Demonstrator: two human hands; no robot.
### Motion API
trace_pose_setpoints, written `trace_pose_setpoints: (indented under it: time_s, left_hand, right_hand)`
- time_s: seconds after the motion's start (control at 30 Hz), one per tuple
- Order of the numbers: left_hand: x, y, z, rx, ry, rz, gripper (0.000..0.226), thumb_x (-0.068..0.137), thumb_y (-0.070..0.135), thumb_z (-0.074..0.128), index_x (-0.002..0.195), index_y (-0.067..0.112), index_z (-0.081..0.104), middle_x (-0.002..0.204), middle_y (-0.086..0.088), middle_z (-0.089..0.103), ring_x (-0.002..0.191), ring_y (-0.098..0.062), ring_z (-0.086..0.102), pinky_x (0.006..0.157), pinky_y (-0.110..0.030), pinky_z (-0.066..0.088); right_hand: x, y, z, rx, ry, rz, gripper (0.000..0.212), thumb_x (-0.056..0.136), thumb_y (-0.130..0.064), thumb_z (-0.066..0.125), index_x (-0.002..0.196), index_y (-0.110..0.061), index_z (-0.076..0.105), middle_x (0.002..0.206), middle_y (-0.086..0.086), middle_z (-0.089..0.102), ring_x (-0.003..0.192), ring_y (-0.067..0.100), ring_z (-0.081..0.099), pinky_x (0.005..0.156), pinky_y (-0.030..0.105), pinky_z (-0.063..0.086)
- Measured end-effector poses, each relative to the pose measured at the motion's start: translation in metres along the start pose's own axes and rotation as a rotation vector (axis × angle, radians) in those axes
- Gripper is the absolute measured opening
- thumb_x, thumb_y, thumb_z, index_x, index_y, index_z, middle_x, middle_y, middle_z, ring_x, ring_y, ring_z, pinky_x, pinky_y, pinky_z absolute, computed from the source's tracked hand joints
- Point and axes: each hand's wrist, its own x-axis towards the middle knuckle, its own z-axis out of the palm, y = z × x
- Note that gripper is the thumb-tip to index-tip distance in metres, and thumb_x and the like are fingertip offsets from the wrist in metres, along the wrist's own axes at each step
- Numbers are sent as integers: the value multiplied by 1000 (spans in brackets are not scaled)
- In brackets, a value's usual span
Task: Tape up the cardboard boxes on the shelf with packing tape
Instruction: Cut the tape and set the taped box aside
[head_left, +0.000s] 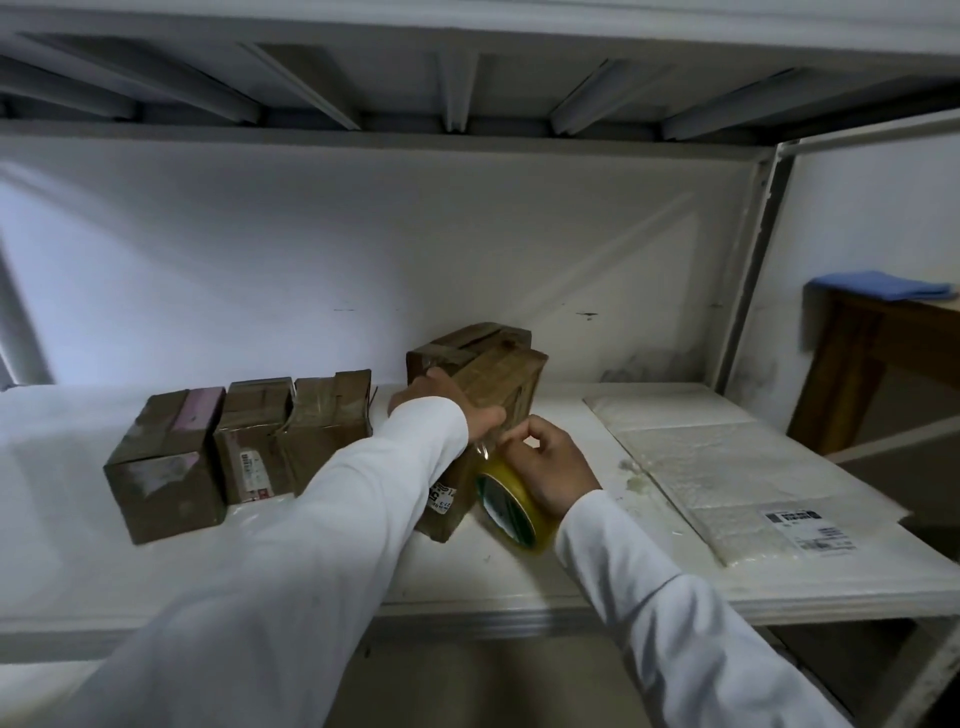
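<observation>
A tall brown cardboard box (498, 374) stands on the white shelf (519, 582), with a second box (467, 340) right behind it. My left hand (447, 402) lies over the tall box's front top edge, fingers wrapped on it. My right hand (550, 462) pinches the stretched clear tape at the box's right side. The yellow tape roll (511, 506) hangs against that hand's palm and wrist. Three taped boxes sit in a row to the left: one with a pink patch (166, 462), a middle one (254, 441) and a third (332, 421).
A flat white bubble mailer (727, 467) with a printed label lies on the shelf's right half. The upper shelf's ribbed underside (467, 78) hangs close overhead. A shelf upright (748, 270) stands at right; beyond it, a wooden table (872, 353) carries a blue cloth (883, 285).
</observation>
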Motion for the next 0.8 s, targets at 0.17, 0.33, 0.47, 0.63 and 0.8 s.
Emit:
trace_pose_setpoints:
  time_s: [0.17, 0.33, 0.47, 0.63, 0.8]
  left_hand:
    - [13, -8, -1, -55, -83, -37, 95, 79, 62, 53, 149, 11, 14, 146, -12, 38, 126, -35, 44, 96, -40, 44]
    - [24, -15, -9, -172, -195, -69, 114, 69, 74, 60, 151, 12, 10, 153, -14, 27, 135, -36, 34, 107, -42, 36]
    - [28, -27, -13, -62, -274, 20, 119, 63, 58, 78, 149, 10, 12, 149, -12, 29, 135, -31, 34, 101, -39, 38]
    - [39, -42, -11, -35, -309, 60, 127, 51, 61, 82, 148, 15, 13, 151, -9, 27, 137, -31, 30, 109, -47, 34]
    - [46, -40, -7, -1, -307, 88, 129, 55, 64, 79, 150, 15, 6, 154, -8, 21, 140, -30, 26, 112, -46, 31]
  right_hand:
    - [0, -1, 3, 121, -90, -51, 9, 93, -32, 55, 85, -31, 57, 88, -14, 59, 83, 14, 57, 73, 23, 46]
    - [12, 2, -6, 148, -279, 61, 9, 88, -41, 60, 93, -33, 59, 106, 3, 66, 96, 26, 63, 88, 38, 51]
    - [28, 17, -23, 232, -413, 115, 23, 90, -38, 60, 111, -30, 60, 109, 5, 64, 97, 23, 63, 82, 34, 52]
    - [65, 62, -48, -247, -92, 120, 22, 87, -3, 53, 105, -16, 58, 90, 4, 62, 68, 6, 57, 60, 12, 42]
    - [88, 93, -36, -884, -526, 152, 29, 67, -33, 74, 92, -29, 62, 115, 4, 62, 109, 25, 60, 91, 31, 49]
